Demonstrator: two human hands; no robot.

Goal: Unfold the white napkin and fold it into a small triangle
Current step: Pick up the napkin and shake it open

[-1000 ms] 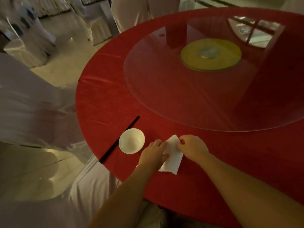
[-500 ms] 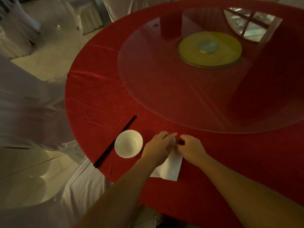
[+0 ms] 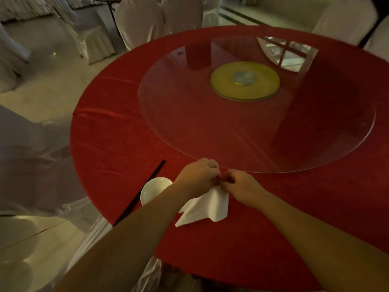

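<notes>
White cloth napkin (image 3: 205, 207), still partly folded and bunched, hangs from both hands near the near edge of the round red-clothed worktop (image 3: 117, 144); its lower corners rest on the cloth, and its far edge is raised. Left hand (image 3: 197, 178) and right hand (image 3: 242, 186) meet just above it, fingers curled tight and pinching that raised edge between thumb and fingertips. The hands are touching or almost touching.

Hazards from this position:

- Layers may be pinched together. Pulling the hands apart would then drag the whole bundle and not open it.
- The small white ceramic bowl (image 3: 153, 191) sits just left of the left forearm, with the black chopsticks (image 3: 140, 193) at its far left side. A wide leftward spread of the arm could knock either one.
- The napkin lies near the worktop rim. A loose corner could slide over the edge when released.
- Uneven opening would likely leave creases, producing a skewed triangle later.
- The large clear glass turntable (image 3: 252, 123) rim is close beyond the hands.
</notes>
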